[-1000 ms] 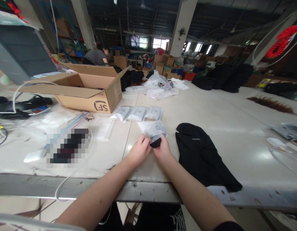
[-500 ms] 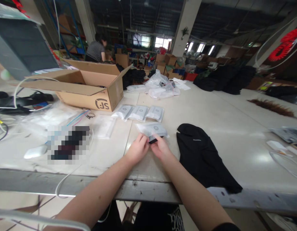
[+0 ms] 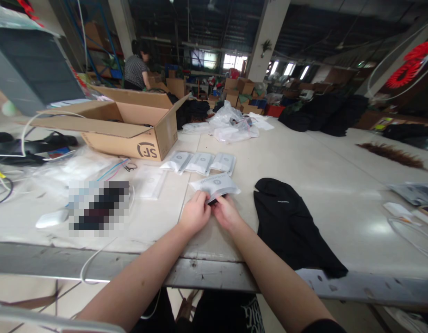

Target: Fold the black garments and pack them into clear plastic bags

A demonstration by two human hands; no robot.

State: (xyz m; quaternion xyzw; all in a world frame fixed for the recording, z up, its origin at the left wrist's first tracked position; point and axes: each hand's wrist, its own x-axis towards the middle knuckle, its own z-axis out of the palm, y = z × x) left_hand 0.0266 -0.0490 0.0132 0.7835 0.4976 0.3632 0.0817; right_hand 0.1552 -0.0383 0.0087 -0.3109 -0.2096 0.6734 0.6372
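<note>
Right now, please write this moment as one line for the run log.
left hand: holds white pouch | right hand: same pouch | black material: at pouch's near edge | black garment: on table, right of hands

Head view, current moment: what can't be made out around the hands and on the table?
All in the head view:
Black item: mostly hidden by the frosted bag, left hand and right hand.
Cardboard box: contents mostly hidden by its front flap.
Lettering on the black garment: too small to read.
Whatever lies at left: masked by a pixelated patch.
Grey item: cut off by the right edge.
</note>
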